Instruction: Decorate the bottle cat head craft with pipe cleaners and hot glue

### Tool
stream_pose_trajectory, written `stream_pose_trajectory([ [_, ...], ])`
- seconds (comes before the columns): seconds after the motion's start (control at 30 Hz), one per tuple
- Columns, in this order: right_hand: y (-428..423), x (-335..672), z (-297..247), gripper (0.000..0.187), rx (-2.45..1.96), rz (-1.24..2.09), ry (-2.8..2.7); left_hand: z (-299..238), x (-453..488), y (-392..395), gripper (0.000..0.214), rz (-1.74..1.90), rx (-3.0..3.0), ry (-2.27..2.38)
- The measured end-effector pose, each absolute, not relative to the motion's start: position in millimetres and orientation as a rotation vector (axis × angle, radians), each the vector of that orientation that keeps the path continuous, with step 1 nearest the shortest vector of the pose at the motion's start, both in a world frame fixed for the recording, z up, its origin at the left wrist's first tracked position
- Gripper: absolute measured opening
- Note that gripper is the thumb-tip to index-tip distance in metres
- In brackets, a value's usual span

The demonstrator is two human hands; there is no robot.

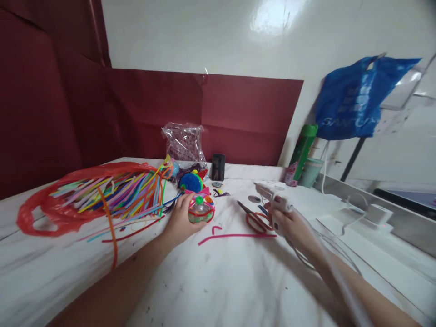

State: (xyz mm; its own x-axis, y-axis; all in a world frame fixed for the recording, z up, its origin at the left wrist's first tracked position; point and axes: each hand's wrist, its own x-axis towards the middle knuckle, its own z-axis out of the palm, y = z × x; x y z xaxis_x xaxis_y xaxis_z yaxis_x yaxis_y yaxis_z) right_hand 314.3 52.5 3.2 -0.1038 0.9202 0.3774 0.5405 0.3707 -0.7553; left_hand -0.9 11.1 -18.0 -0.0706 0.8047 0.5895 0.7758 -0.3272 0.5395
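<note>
My left hand (180,219) is closed around a small clear plastic ball or bottle (202,210) with a green knob and red and pink trim, on or just above the table. My right hand (289,222) grips a white glue gun (279,202), its nozzle pointing up and to the left. A long clear strip or cord runs back from the gun along my right forearm. Orange-handled scissors (256,220) lie beside my right hand. A long pink pipe cleaner (235,235) and a short bent pink piece (215,229) rest between my hands.
At left, a red plastic bag (41,223) holds many coloured pipe cleaners (116,195). Behind my left hand are a blue yarn ball (191,182) and crumpled clear wrapping (185,141). A black box (218,167) stands near the wall. Right: a green can (302,152), a cup (311,172) and cables.
</note>
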Motion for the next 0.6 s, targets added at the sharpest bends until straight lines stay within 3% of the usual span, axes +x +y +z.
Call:
stream_pose_trajectory([
  [0.2,3,280,5,0.039,-1.227,0.909,-1.929,-24,4,12,0.080,1.436,2.282,1.801],
  [0.6,-9,264,0,0.023,-0.936,0.648,-2.159,-28,7,17,0.084,1.417,2.393,1.799],
])
